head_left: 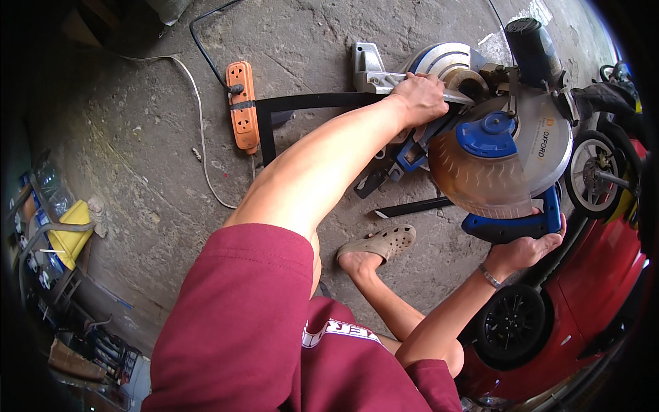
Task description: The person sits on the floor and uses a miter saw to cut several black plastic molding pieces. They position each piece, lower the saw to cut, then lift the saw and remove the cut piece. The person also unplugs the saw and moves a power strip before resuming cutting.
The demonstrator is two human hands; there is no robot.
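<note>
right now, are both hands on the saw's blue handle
No, only the right hand is on the blue handle; the left hand is over at the silver fence.

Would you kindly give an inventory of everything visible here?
Miter saw: 1, blue and silver, right of centre
Saw handle: 1, blue, saw's near side
Power strip: 1, orange, upper left of centre
Angled frame: 1, black, from power strip toward saw
Narrow bar: 1, black, below saw
Cords: at least 2, black and pale, upper left
Container: 1, yellow, left
Bottles: several, clear, far left
Motorcycle wheel: 1, black, right
Vehicle: 1, red, lower right
Floor: 1, grey, beneath
Clog: 1, beige, below centre
Shirt: 1, maroon, bottom
Wristband: 1, grey, right wrist
Left hand: 1, bare, on saw
Right hand: 1, bare, on saw handle
</note>
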